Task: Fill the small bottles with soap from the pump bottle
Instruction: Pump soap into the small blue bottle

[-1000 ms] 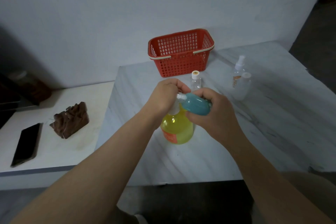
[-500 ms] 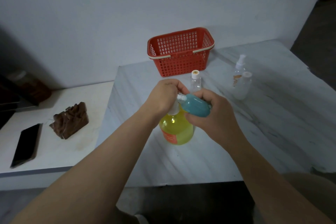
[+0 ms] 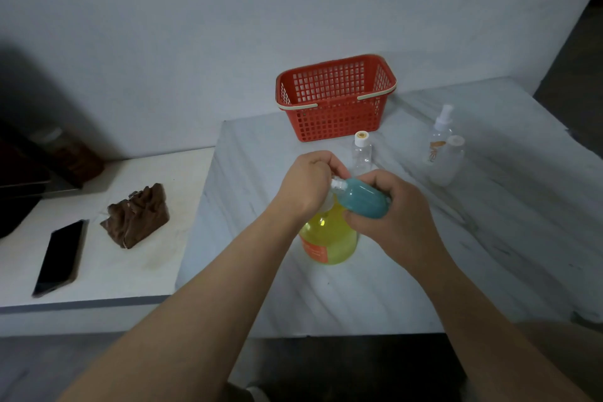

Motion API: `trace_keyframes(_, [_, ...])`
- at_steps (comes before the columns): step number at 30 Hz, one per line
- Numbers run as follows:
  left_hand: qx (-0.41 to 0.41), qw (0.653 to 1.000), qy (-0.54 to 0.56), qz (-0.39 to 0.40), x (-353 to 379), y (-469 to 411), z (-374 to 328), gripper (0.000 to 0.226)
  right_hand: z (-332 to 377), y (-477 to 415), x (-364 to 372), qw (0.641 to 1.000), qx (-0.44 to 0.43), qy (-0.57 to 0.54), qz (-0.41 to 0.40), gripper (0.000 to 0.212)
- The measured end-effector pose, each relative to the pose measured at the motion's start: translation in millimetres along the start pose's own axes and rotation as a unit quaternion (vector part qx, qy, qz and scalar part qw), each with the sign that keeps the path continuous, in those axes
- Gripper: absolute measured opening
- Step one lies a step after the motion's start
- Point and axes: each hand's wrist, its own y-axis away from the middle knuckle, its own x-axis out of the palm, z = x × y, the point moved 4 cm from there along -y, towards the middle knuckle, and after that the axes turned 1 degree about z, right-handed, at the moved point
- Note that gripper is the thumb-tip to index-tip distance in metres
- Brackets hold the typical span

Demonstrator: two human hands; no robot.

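Note:
A yellow pump bottle [image 3: 329,237] with an orange label stands on the marble table [image 3: 424,271]. My left hand [image 3: 308,186] is curled over its pump head, which is hidden under the fingers. My right hand [image 3: 396,217] grips a small teal bottle [image 3: 363,199], tilted on its side with its white neck pointing left against the pump. A small clear bottle with a white cap [image 3: 362,153] stands just behind my hands. Farther right stand a clear spray bottle [image 3: 439,137] and a small frosted bottle [image 3: 448,161].
A red plastic basket [image 3: 336,98] sits at the back of the table by the wall. On a lower white surface to the left lie a black phone [image 3: 60,256] and a crumpled brown cloth [image 3: 138,214]. Dark objects stand at the far left.
Hardly anything moved: both hands keep their hold, with only a slight shift of the hands and the pump bottle.

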Motion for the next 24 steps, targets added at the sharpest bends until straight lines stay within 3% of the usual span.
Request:
trace_keyframes(11, [-0.001, 1.000, 0.019, 0.009, -6, 4, -12, 0.035, 7, 0, -6, 0.999, -0.027, 0.024, -0.004, 0.030])
trace_keyframes(24, [-0.004, 1.000, -0.001, 0.024, 0, -2, -1, 0.037, -2, 0, -1, 1.000, 0.008, 0.004, 0.003, 0.030])
